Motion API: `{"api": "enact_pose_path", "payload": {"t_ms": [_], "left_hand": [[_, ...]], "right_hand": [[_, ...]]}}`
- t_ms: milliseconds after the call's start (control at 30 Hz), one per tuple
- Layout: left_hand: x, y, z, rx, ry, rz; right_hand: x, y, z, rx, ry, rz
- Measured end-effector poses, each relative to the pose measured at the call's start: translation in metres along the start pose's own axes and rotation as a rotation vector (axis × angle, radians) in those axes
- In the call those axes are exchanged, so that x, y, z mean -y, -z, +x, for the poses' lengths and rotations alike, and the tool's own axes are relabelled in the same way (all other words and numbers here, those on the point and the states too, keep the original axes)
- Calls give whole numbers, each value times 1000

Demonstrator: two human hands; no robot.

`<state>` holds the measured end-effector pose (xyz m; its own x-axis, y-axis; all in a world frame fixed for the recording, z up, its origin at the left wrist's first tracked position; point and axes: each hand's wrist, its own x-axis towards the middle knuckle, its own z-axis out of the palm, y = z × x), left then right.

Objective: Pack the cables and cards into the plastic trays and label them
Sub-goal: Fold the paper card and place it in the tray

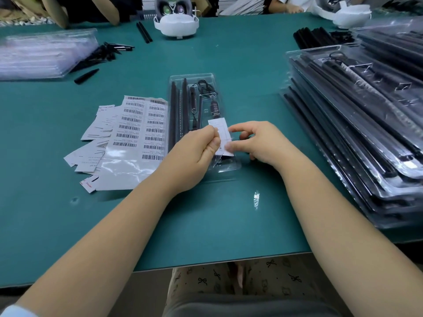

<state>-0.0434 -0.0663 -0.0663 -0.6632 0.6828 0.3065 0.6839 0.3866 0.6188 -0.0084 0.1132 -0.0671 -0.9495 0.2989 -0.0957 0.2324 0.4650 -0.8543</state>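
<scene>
A clear plastic tray (176, 80) lies in the middle of the green table, holding black rods, a coiled black cable and a small tag. Over its near end my left hand (194, 154) and my right hand (258, 140) both pinch a small white card (223, 128), the left at its left edge, the right at its lower right corner. The card hides part of the tray's near end. A sheet of barcode labels (142, 124) lies just left of the tray, on top of several loose white cards (100, 126).
A tall stack of packed trays (366, 124) fills the right side. Empty clear trays (43, 53) sit far left with loose black parts (107, 52) beside them. A white headset (176, 24) stands at the far edge. Other people sit across the table.
</scene>
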Motion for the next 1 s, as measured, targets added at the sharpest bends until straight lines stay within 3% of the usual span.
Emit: {"api": "enact_pose_path", "payload": {"t_ms": [233,367,467,767,1000], "left_hand": [[1,-1,1,85,-61,78],[7,1,5,25,119,62],[11,1,10,47,100,167],[12,4,12,155,12,251],[14,2,12,230,15,376]], "right_hand": [[4,-3,2,-29,72,-200],[3,-4,1,-68,52,-177],[3,-5,-1,-72,48,-177],[3,10,-5,138,2,-18],[3,6,-2,57,-122,316]]}}
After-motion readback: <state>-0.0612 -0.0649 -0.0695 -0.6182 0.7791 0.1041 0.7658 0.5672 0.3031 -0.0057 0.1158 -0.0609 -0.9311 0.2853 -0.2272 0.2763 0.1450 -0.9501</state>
